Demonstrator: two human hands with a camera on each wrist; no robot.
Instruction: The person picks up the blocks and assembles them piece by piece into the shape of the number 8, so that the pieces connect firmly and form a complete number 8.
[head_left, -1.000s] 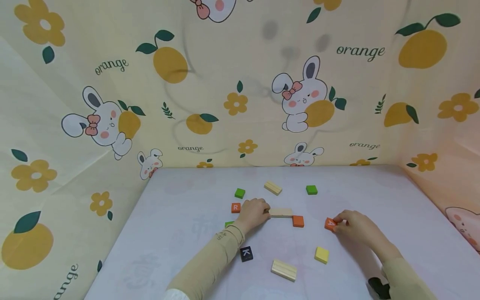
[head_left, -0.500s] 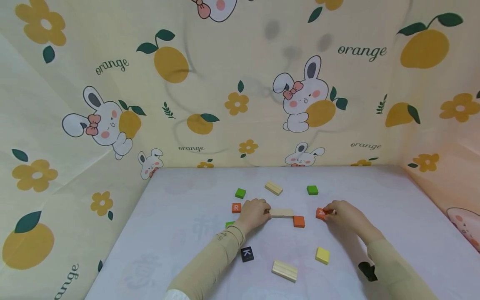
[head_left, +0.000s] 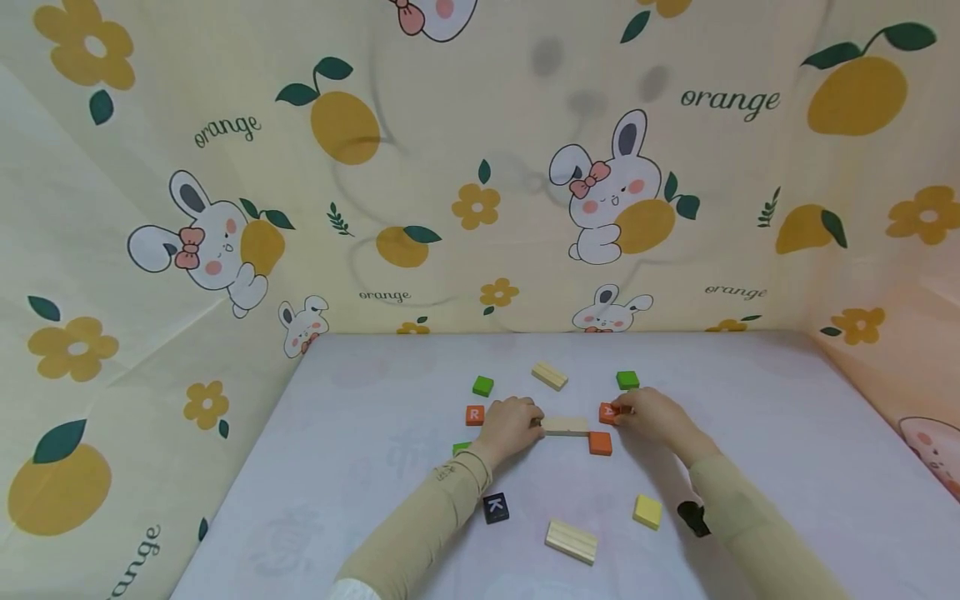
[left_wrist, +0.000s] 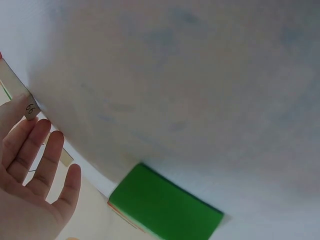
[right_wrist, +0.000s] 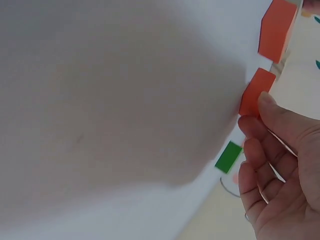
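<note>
In the head view my left hand [head_left: 510,429] pinches the left end of a pale wooden plank [head_left: 566,427] lying on the table. The left wrist view shows thumb and fingertips at the plank's end [left_wrist: 31,107], which bears printed digits. My right hand [head_left: 660,423] pinches an orange letter block [head_left: 607,413] marked A, close by the plank's right end. A plain orange block [head_left: 600,443] sits just in front of it, by the plank's right end. The right wrist view has thumb and forefinger on the orange letter block [right_wrist: 256,94].
Around the hands lie an orange R block [head_left: 475,415], green blocks [head_left: 483,386] [head_left: 627,380], a black K block [head_left: 496,507], a yellow block [head_left: 647,512] and wooden planks [head_left: 550,375] [head_left: 572,542]. A green block [left_wrist: 165,202] is near the left wrist. Patterned cloth [head_left: 420,167] rises behind the table.
My right hand has carried the orange A block left and farther back, up to the plank's right end. My left hand has stayed on the plank.
</note>
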